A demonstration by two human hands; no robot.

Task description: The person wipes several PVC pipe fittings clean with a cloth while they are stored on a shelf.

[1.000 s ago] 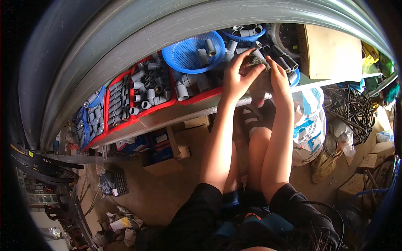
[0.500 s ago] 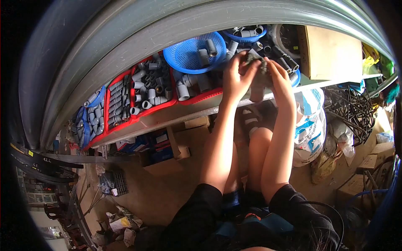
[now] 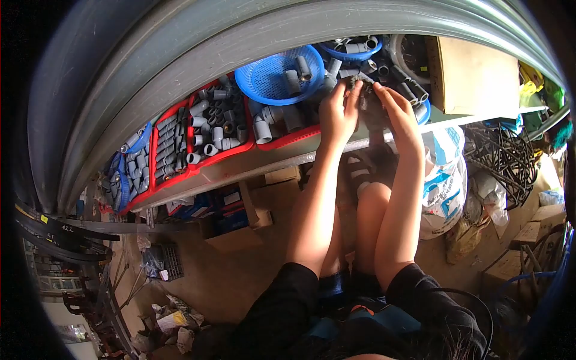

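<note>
In the head view, both of my hands are raised over the front edge of the shelf. My left hand [image 3: 339, 117] is closed, thumb and fingers pinching a dark grey, crumpled rag-like piece [image 3: 362, 90]. Across from it, my right hand [image 3: 402, 114] has bent fingers with their tips at the right side of the same piece. Whether a fitting is inside it is hidden. Behind my left hand is a blue basket [image 3: 267, 75] with a few grey pipe fittings [image 3: 292, 81]. Red trays [image 3: 252, 147] of grey fittings stand to the left.
A cardboard box [image 3: 477, 75] stands at the right on the shelf, near black fittings [image 3: 408, 90]. Large grey pipes [image 3: 240, 51] arch across the top. Below are a white plastic bag [image 3: 444, 198], open cartons [image 3: 240, 225] and a bundle of dark rods [image 3: 504, 156].
My fingers have shifted around the dark piece, and the right fingertips have moved slightly away from the left ones. My forearms stay nearly in place.
</note>
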